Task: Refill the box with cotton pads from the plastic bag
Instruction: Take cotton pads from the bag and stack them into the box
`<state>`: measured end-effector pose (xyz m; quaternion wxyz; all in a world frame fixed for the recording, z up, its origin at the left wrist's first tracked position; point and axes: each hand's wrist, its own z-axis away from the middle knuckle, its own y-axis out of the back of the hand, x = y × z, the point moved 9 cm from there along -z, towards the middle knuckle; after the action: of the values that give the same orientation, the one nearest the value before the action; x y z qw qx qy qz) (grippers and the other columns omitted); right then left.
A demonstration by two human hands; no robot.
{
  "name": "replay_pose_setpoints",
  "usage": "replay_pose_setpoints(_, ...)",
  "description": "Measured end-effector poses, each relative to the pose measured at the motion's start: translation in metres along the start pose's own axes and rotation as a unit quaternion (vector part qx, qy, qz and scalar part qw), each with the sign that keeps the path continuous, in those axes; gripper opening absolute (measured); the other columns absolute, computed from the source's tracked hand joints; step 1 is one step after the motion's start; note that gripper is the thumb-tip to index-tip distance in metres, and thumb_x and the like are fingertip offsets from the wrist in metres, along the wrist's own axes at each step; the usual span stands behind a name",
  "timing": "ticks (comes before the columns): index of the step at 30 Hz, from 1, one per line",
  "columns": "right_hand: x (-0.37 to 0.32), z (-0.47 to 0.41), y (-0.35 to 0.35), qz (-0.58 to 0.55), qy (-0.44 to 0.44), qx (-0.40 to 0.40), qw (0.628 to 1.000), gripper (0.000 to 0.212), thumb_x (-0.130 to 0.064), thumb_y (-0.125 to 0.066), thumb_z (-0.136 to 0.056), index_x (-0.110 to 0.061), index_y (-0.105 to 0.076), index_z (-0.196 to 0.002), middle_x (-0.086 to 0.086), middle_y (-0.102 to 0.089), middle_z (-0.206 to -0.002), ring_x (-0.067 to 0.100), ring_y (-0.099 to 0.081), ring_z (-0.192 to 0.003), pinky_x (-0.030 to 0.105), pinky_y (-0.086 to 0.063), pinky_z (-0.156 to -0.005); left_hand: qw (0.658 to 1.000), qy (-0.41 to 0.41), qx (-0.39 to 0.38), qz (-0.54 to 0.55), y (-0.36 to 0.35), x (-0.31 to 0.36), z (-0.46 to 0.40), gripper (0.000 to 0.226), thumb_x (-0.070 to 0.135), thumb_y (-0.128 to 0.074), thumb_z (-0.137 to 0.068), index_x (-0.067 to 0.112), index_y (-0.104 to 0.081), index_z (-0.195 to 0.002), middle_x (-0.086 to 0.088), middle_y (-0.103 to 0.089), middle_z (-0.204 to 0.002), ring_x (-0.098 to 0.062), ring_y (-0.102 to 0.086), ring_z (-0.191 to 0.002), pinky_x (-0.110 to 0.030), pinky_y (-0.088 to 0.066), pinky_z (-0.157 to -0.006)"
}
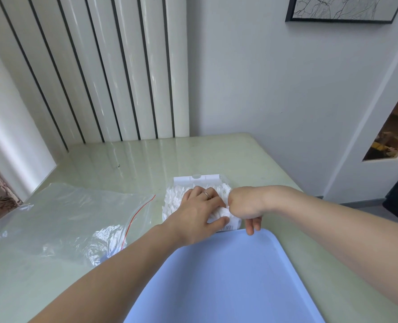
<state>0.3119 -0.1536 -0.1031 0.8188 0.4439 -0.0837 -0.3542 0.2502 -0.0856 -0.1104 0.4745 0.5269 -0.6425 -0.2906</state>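
Head view looks down on a glossy pale green table [146,159] set against a white wall with a ribbed white radiator panel [104,66]. Nearest the person on that table lies a flat light blue plastic tray [228,276]. To the left of the tray, a large clear plastic zip bag with a red seal line [76,217] lies crumpled and flat on the table. Just beyond the tray's far edge sits a clear rectangular plastic box [196,180], its white lid edge on the far side, heaped with white cotton pads [177,197]. Left hand [199,214] lies spread on top of the pads, fingers fairly straight, pressing down, a ring on one finger. Right hand [245,206] is beside it at the box's near right corner, fingers curled downward into the pads; whether it grips any I cannot tell.
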Motion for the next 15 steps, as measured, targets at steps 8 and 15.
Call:
replay_pose_setpoints(8, -0.005, 0.024, -0.002, 0.123, 0.103, 0.18, 0.97, 0.027, -0.005, -0.04, -0.091, -0.01, -0.05, -0.116, 0.001, -0.046, -0.101, 0.024, -0.051, -0.081, 0.027, -0.038, -0.057, 1.0, -0.006, -0.011, -0.009, -0.001, 0.0, 0.0, 0.035, 0.048, -0.049, -0.096, 0.029, -0.061, -0.122, 0.013, -0.048, -0.11, -0.013, -0.033, -0.102, -0.026, -0.02, -0.104)
replay_pose_setpoints(15, 0.014, 0.013, -0.015, 0.059, 0.087, 0.124, 0.987, 0.029, -0.003, -0.036, -0.082, -0.011, -0.055, -0.102, 0.007, -0.059, -0.101, 0.022, -0.053, -0.073, 0.032, -0.041, -0.059, 0.997, 0.023, -0.059, -0.051, -0.01, 0.001, -0.003, 0.03, 0.045, -0.037, -0.103, 0.032, -0.055, -0.124, 0.009, -0.044, -0.115, -0.018, -0.034, -0.106, -0.031, -0.021, -0.108)
